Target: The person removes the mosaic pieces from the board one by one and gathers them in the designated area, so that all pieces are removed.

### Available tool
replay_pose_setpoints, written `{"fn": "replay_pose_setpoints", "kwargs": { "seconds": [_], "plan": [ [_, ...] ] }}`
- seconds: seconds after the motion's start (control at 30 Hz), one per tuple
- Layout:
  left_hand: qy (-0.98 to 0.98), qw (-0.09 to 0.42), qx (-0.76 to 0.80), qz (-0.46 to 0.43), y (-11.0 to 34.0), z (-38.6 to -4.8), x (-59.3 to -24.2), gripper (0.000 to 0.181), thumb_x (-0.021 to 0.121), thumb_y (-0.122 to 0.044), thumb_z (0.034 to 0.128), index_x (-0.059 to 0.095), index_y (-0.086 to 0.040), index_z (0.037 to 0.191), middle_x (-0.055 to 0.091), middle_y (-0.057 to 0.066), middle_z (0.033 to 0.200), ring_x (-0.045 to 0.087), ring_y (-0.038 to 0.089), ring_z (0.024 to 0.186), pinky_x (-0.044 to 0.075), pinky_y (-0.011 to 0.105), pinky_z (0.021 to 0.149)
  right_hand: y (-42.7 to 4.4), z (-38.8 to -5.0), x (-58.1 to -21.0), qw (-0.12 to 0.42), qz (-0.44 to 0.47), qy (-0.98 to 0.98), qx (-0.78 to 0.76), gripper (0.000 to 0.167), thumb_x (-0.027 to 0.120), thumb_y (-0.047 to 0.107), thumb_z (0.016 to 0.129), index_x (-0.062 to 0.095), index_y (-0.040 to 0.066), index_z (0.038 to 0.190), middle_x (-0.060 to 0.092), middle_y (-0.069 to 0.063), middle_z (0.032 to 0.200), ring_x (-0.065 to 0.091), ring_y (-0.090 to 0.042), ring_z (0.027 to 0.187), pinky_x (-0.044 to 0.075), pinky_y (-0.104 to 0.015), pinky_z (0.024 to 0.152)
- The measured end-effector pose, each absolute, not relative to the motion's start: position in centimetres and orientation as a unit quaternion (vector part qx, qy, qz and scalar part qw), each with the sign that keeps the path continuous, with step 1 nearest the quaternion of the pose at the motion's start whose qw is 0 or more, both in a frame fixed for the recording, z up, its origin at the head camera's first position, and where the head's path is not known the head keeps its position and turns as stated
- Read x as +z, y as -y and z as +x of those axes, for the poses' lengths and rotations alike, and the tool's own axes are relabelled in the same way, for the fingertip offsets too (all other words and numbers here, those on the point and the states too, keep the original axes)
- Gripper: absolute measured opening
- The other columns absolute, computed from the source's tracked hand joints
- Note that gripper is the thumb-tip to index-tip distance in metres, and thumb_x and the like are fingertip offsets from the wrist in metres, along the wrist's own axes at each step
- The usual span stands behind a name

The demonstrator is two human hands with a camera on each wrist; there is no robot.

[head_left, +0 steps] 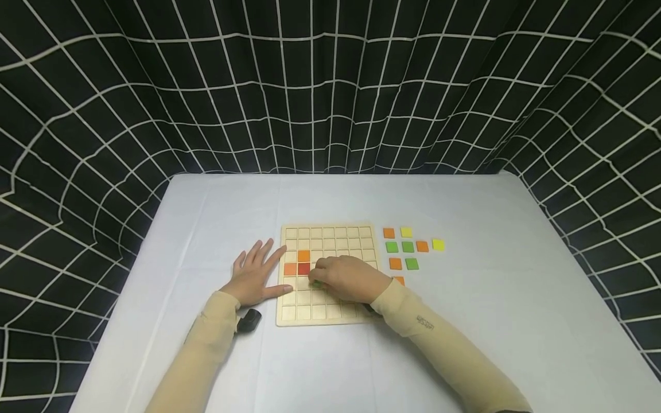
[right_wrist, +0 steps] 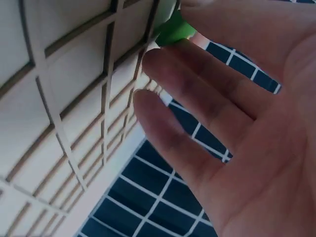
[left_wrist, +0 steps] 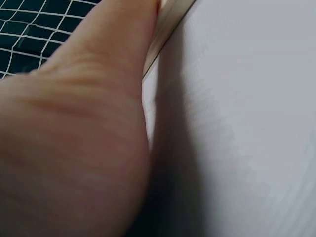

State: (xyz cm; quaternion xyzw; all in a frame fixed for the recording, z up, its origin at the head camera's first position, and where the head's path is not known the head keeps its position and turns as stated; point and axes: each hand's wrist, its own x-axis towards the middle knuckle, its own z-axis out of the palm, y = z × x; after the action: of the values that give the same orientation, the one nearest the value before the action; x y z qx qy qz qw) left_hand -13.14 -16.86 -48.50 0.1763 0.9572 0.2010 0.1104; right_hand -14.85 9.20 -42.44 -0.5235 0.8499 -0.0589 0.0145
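Observation:
A wooden grid board (head_left: 330,232) lies on the table, with orange tiles (head_left: 303,256) and a red tile (head_left: 303,269) set in its cells at the left. Over the board, my right hand (head_left: 348,278) pinches a green tile (right_wrist: 175,29) between thumb and fingertips, low above the cells just below and right of the red tile. In the head view the hand mostly covers this tile. My left hand (head_left: 253,278) lies spread at the board's left edge, its thumb and a fingertip touching the border. The left wrist view shows mainly the base of that hand.
Loose square tiles lie right of the board: several orange tiles (head_left: 395,264), green tiles (head_left: 408,246) and yellow tiles (head_left: 438,245). The right forearm partly crosses the lowest orange one. A white cloth covers the table (head_left: 217,212); a black gridded curtain (head_left: 320,103) surrounds it.

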Motion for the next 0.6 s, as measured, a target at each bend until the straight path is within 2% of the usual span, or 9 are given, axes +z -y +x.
{"fn": "replay_pose_setpoints", "kwargs": {
  "seconds": [0.27, 0.4, 0.6],
  "plan": [
    [-0.958, 0.112, 0.202, 0.173, 16.7, -13.0, -48.3, 0.092, 0.058, -0.063, 0.0843, 0.015, -0.022, 0.154, 0.003, 0.015, 0.161, -0.002, 0.038, 0.146, 0.001, 0.064, 0.112, -12.4, -15.9, -40.7, -0.016, -0.473, -0.872, -0.123, 0.028, 0.073, 0.006, 0.083, 0.064, 0.014, 0.109, 0.063, 0.003, 0.100, 0.064, -0.011, 0.086, 0.054, -0.025, 0.075],
    [-0.956, 0.114, 0.205, 0.174, 16.7, -12.9, -48.4, 0.092, 0.058, -0.063, 0.0843, 0.015, -0.022, 0.154, 0.003, 0.015, 0.161, -0.002, 0.038, 0.146, 0.000, 0.063, 0.111, -15.3, -16.9, -39.4, -0.028, -0.423, -0.895, -0.141, 0.030, 0.072, 0.004, 0.083, 0.061, 0.011, 0.111, 0.064, 0.000, 0.101, 0.063, -0.013, 0.086, 0.054, -0.026, 0.073],
    [-0.958, 0.112, 0.199, 0.173, 16.9, -13.0, -48.8, 0.094, 0.052, -0.070, 0.0836, 0.012, -0.024, 0.155, 0.001, 0.013, 0.161, -0.004, 0.037, 0.147, -0.002, 0.062, 0.112, -19.7, -18.3, -37.3, -0.016, -0.312, -0.939, -0.147, 0.033, 0.071, 0.005, 0.085, 0.056, 0.010, 0.114, 0.065, -0.003, 0.108, 0.062, -0.021, 0.094, 0.053, -0.037, 0.082]
  ]
}}
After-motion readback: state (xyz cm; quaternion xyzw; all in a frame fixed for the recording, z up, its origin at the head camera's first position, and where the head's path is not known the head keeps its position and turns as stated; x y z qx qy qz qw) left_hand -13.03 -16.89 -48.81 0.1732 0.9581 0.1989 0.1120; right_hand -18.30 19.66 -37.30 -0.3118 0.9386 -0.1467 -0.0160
